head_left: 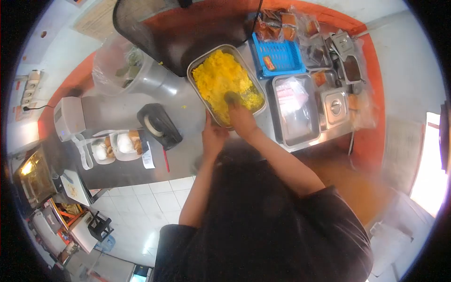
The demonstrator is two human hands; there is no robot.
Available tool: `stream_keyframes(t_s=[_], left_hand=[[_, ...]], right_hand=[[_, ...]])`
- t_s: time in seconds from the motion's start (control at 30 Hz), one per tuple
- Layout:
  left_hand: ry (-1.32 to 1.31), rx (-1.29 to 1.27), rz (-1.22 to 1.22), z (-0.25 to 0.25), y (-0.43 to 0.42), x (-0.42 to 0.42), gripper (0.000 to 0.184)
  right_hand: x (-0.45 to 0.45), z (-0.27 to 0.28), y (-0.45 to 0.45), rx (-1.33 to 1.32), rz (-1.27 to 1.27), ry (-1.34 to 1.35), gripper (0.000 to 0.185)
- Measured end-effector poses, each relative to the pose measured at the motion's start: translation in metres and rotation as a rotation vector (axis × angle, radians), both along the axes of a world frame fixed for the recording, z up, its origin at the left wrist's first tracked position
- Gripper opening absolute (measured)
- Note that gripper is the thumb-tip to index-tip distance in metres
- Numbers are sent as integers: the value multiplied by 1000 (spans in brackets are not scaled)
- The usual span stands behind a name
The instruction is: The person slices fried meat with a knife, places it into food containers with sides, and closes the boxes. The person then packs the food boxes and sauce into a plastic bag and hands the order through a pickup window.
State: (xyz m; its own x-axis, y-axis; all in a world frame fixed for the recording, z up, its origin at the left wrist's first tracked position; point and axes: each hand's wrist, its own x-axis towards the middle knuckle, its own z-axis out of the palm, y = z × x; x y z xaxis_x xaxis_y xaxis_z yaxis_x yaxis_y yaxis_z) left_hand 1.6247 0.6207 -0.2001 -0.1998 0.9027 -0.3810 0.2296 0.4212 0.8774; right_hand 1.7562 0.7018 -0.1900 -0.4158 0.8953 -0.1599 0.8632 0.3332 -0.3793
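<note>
A deep metal tray (259,88) holds a heap of yellow mashed food (217,75), with looser crumbs toward its right side. My right hand (242,121) reaches over the tray's near edge, closed around a dark, round-ended utensil (231,97) that touches the yellow food. Most of that utensil is hidden, so its kind is unclear. At the tray's near left corner, my left hand (215,137) grips the rim, one finger stretched along the outside wall.
To the right stand a blue basket (280,57), an empty-looking metal pan (296,110) and a lidded container (335,108). Leftward are a clear plastic tub (157,77), a black tape dispenser-like device (159,126), packed food boxes (126,144) and a red pen (166,160).
</note>
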Motion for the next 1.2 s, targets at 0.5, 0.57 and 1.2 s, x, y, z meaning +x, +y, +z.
stream_keyframes(t_s=[0.5, 0.57, 1.2], left_hand=[[-239, -145, 137, 1, 3, 5, 82], [-343, -130, 192, 0, 3, 5, 80], [-425, -79, 53, 5, 2, -16, 96]], right_hand=[[14, 29, -26, -353, -19, 176, 41], [20, 20, -28, -273, -38, 153, 41], [34, 10, -1, -241, 101, 422, 21]])
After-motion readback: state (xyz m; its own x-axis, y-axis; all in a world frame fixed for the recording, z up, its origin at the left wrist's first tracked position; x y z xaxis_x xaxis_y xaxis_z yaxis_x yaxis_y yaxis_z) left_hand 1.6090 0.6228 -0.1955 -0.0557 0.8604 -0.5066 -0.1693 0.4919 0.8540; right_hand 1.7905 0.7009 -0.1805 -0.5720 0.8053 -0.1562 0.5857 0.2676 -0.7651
